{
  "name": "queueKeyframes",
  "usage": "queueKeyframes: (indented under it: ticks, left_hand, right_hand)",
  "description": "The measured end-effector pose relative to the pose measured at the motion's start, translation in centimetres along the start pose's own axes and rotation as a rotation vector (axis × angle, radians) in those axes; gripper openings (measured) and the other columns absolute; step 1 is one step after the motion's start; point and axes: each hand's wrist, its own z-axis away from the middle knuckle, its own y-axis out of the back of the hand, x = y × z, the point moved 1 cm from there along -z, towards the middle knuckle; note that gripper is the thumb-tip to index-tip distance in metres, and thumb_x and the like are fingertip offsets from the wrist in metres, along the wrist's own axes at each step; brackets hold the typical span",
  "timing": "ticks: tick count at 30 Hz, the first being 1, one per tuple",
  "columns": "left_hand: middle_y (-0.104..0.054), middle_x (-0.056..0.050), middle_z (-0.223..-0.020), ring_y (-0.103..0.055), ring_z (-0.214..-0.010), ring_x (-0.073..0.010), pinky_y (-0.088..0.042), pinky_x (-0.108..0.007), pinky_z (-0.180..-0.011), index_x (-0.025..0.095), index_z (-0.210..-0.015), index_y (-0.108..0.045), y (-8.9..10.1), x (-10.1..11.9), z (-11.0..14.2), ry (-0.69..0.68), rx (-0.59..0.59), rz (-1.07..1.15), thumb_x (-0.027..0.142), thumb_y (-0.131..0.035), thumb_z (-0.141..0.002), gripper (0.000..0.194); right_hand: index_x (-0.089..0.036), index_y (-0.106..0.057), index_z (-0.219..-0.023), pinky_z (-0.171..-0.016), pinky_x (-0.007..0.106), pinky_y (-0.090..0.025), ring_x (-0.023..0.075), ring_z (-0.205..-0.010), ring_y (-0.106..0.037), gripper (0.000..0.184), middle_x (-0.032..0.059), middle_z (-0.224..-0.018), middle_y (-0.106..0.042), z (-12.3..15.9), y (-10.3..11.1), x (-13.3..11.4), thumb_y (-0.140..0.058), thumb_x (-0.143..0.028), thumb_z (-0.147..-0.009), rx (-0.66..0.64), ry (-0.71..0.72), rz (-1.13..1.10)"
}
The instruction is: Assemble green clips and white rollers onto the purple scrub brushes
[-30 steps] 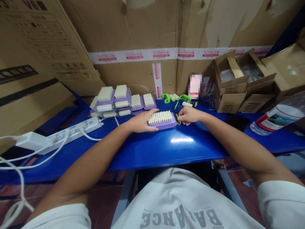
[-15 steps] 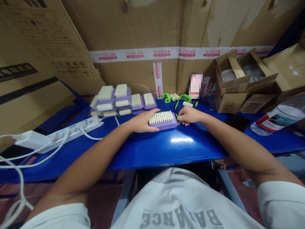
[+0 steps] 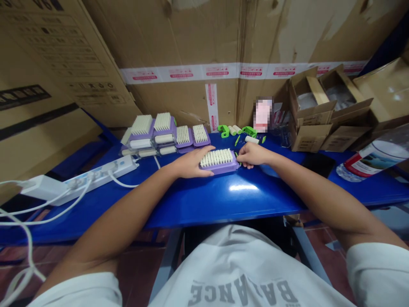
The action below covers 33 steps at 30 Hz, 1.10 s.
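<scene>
- Since the earlier frame, the brush (image 3: 220, 162) and right hand (image 3: 252, 154) have edged slightly to our right; we see the green piece (image 3: 237, 154) less now, only a sliver past the right fingertips.
- Brush: purple base, white bristles up, lying flat on the blue table (image 3: 223, 204) between both hands, about mid-table.
- Left hand (image 3: 191, 164): spread, palm down, fingers reaching to the brush's left end and touching it.
- Right hand: fingers bunched at the brush's right end, against the green piece. We cannot tell whether they pinch it.
- Farther back, just beyond the brush: stacked brushes (image 3: 148, 134) in purple and white, with two single brushes (image 3: 191, 135) beside them.
- To their right: green clips (image 3: 223, 131) and white rollers (image 3: 251, 139), loose on the table.
- Table's left side: white power strip (image 3: 105, 172), charger (image 3: 41, 187) and cables (image 3: 19, 230).
- Table's right side: open cartons (image 3: 308, 111), a dark flat object (image 3: 316, 164) and a plastic tub (image 3: 370, 160) with a red label.
- Behind everything: a taped cardboard wall (image 3: 191, 42). One item (image 3: 263, 114) against it is too blurred to name.
</scene>
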Motion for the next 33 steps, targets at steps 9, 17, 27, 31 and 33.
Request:
queueKeyframes:
  ticks: [9, 17, 27, 31, 33]
  left_hand:
    - [-0.043, -0.019, -0.171, -0.048, -0.155, -0.0382, -0.037, -0.046, -0.128, 0.016, -0.166, -0.031, 0.1, 0.21, 0.01, -0.012, -0.007, 0.021, 0.067, -0.074, -0.079, 0.109]
    - [-0.043, -0.019, -0.171, -0.049, -0.154, -0.0376, -0.038, -0.046, -0.128, 0.017, -0.166, -0.031, 0.12, 0.1, 0.03, -0.006, -0.008, 0.018, 0.066, -0.074, -0.08, 0.108]
    - [-0.044, -0.019, -0.17, -0.049, -0.154, -0.0381, -0.039, -0.047, -0.127, 0.016, -0.166, -0.031, 0.03, 0.05, -0.01, -0.001, -0.013, 0.006, 0.067, -0.074, -0.08, 0.109]
    - [-0.045, -0.019, -0.17, -0.05, -0.153, -0.0383, -0.04, -0.047, -0.127, 0.017, -0.166, -0.032, 0.02, -0.02, -0.05, -0.011, -0.006, 0.004, 0.067, -0.074, -0.079, 0.109]
    - [-0.045, -0.019, -0.17, -0.05, -0.153, -0.0383, -0.04, -0.048, -0.127, 0.017, -0.166, -0.032, 0.07, 0.02, -0.02, -0.018, -0.003, 0.008, 0.066, -0.074, -0.08, 0.108]
  right_hand:
    - [-0.017, -0.06, -0.055, -0.039, 0.017, -0.047, 0.0089, -0.038, -0.059, 0.038, -0.0023, -0.047, -0.064, -0.1, 0.12, 0.21, -0.064, -0.001, -0.09, -0.039, 0.019, -0.048]
    - [-0.016, -0.061, -0.057, -0.039, 0.017, -0.046, 0.0082, -0.038, -0.057, 0.038, -0.0022, -0.048, -0.063, -0.11, 0.15, 0.13, -0.064, -0.002, -0.092, -0.049, -0.001, -0.053]
    - [-0.015, -0.064, -0.057, -0.042, 0.018, -0.047, 0.008, -0.04, -0.057, 0.039, 0.0008, -0.052, -0.066, 0.2, 0.58, 0.23, -0.065, -0.008, -0.095, -0.084, -0.051, 0.0]
    - [-0.016, -0.062, -0.054, -0.042, 0.018, -0.045, 0.0082, -0.04, -0.056, 0.04, 0.0002, -0.05, -0.065, 0.2, 0.62, 0.22, -0.065, -0.005, -0.092, -0.086, -0.012, 0.012]
    - [-0.016, -0.062, -0.055, -0.042, 0.018, -0.045, 0.0085, -0.04, -0.057, 0.039, -0.0002, -0.049, -0.064, 0.03, 0.64, 0.35, -0.066, -0.005, -0.092, -0.078, 0.009, 0.003]
